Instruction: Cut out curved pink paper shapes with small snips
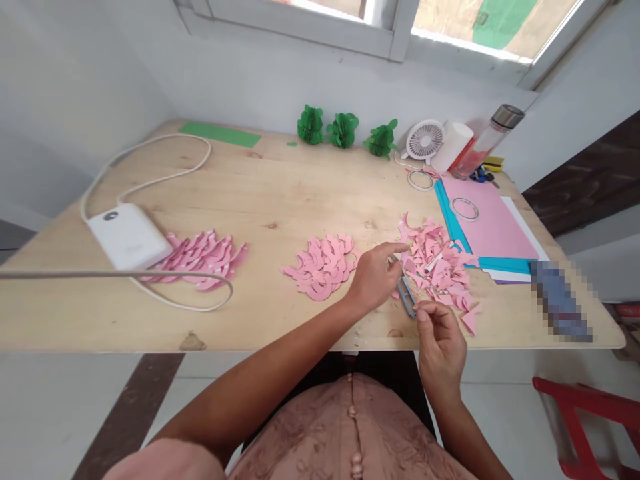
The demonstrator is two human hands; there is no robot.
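While our left hand (373,279) curls left of the pink scraps (437,257), our right hand (443,340), nearer, pinches thumb to finger; we cannot tell whether either grasps anything. A grey-blue tool (407,298) is between them.

Soft daylight enters through the window (400,33) beyond the back edge of the bench (265,193), its panes burnt nearly white in places, and leaves the bench evenly bright with only faint, soft-edged shadows. A wide lens stretches things towards the sides of the view. Near the bench's front right corner, coarse pixel blocks obscure a dark object (560,300); fine detail elsewhere looks slightly soft.
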